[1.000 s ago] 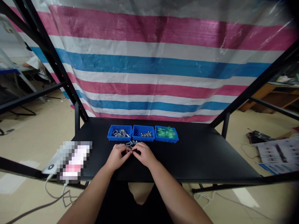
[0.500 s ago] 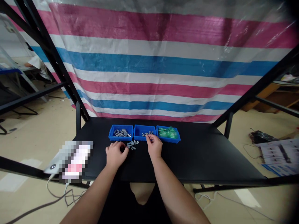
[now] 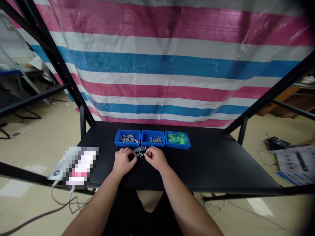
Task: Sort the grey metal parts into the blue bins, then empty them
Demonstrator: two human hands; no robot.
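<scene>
My left hand (image 3: 125,160) rests over the black table, thumb and forefinger curled together at the left side of a small pile of metal pieces (image 3: 140,149). Whatever lies between those fingertips is too small to name. From the right, my right hand (image 3: 156,158) pinches with thumb and forefinger near the same pile; any piece in that pinch cannot be made out. Behind the pile, a blue bin (image 3: 118,143) contains grey metal cylinders (image 3: 129,138). The middle blue bin (image 3: 145,143) has small screw-like metal parts (image 3: 156,140) heaped toward its right side.
A third blue bin (image 3: 177,146) at the right holds green plastic packets (image 3: 176,138). On the table's left edge lie a white device (image 3: 58,170) with cables and a blurred-out screen (image 3: 81,167). Black frame posts (image 3: 83,123) flank the table (image 3: 216,164), and a striped sheet (image 3: 157,65) hangs behind.
My right hand has moved left and toward me, from the middle bin to the metal pile. The left hand has shifted slightly right, its thumb and forefinger nearer each other.
</scene>
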